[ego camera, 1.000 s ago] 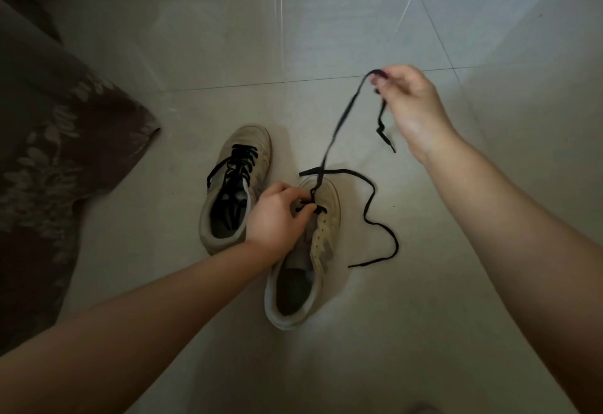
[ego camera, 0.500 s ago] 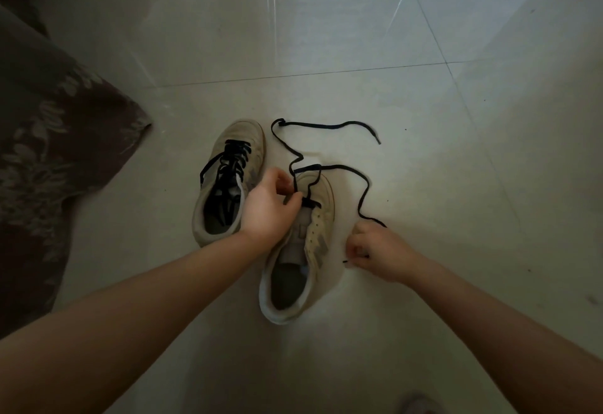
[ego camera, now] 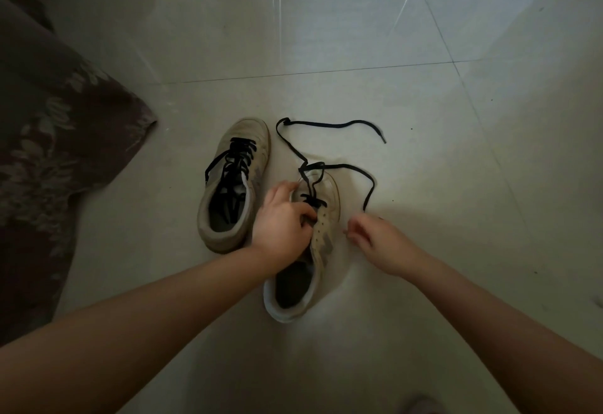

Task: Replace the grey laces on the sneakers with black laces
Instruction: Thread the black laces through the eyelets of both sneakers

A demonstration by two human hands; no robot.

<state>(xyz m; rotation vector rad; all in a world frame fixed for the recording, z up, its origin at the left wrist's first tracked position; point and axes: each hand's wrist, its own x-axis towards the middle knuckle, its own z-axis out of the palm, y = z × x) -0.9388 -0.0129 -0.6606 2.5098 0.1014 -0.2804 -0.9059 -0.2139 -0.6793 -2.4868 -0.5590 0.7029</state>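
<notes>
Black lace (ego camera: pixel 329 124) is lying slack at 12 o'clock of the right sneaker (ego camera: pixel 321 237), no longer raised; left hand (ego camera: pixel 282 222) is gripping the eyelets, right hand (ego camera: pixel 375 239) is pinching the lace end at 3 o'clock.

Left hand (ego camera: pixel 282 217) fingertips: I can't see them; they curl down over the tongue of the right sneaker (ego camera: pixel 310 250), hiding the eyelets there.
Right hand (ego camera: pixel 375 240) grip: I can't tell whether it pinches the black lace (ego camera: pixel 368 191); the lace end vanishes behind the fingers.
Patterned fabric (ego camera: pixel 49 152): cut off by the left edge.
Pale object (ego camera: pixel 421 405) at bottom edge: cropped and blurred, unidentifiable to me.
</notes>
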